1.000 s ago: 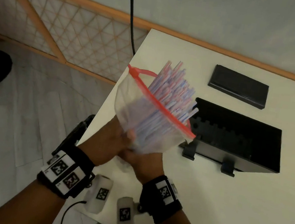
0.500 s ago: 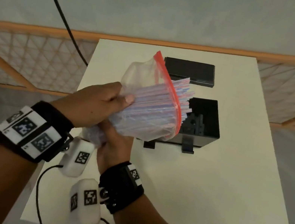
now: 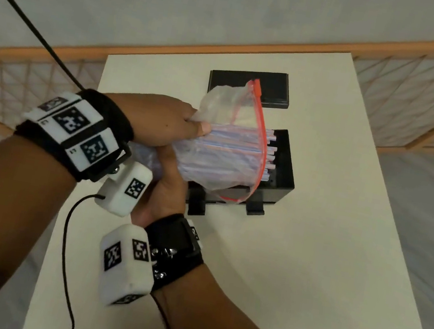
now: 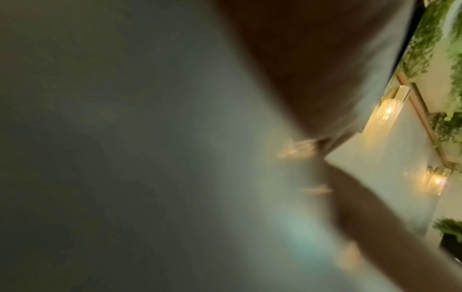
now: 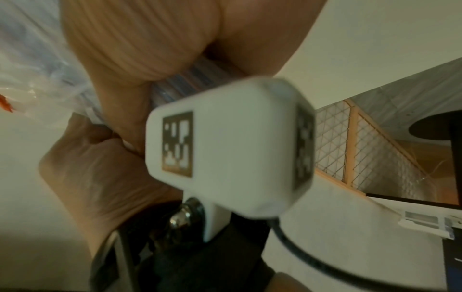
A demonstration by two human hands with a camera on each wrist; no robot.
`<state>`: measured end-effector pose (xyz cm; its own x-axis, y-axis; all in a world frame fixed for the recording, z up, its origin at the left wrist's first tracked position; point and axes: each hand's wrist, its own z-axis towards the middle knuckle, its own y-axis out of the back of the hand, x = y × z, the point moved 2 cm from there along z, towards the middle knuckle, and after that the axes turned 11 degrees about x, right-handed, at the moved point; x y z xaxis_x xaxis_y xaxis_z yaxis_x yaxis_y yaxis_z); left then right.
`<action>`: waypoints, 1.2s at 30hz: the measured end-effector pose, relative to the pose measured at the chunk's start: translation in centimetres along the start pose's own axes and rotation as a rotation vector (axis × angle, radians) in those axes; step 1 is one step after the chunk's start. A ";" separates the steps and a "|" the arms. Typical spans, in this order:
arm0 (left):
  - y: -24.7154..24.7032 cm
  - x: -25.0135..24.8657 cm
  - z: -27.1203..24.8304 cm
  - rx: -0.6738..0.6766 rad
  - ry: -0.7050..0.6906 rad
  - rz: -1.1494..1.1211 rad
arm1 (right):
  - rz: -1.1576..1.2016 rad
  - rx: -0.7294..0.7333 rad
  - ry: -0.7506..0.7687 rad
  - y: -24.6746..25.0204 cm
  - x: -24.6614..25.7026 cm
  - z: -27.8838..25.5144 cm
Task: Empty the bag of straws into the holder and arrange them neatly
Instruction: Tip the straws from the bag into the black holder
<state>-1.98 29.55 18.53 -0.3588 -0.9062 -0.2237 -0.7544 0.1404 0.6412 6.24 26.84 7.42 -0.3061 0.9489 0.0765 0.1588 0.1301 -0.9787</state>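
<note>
Straws lay bundled in a clear zip bag that you held tipped on its side over the white table, its red-edged mouth facing three o'clock and hanging just above the open black holder; the striped tips poked past the mouth and over the holder's toothed interior, none yet lying loose inside that could be made out. Your left hand clamped the top of the bag from nine o'clock, thumb pressed on the plastic; your right hand cupped and gripped the closed end from six o'clock, a hold the right wrist view confirmed with fingers wrapped round plastic and straws; the left wrist view was too blurred to add anything. A flat black lid sat at twelve o'clock, beyond the holder. The step in hand appeared to be the pour itself, barely begun; the next move likely called for raising the closed end so the bundle slid out lengthwise into the holder, rather than spilling across the table.
</note>
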 end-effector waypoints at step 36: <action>2.5 -7.0 -2.1 -0.074 0.256 0.270 | 0.041 0.188 0.070 -3.8 2.7 -3.7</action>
<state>-0.24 35.41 23.25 -0.3834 -0.9120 0.1457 -0.6059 0.3675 0.7056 8.30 30.02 12.04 -0.2357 0.9709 0.0427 -0.0101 0.0415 -0.9991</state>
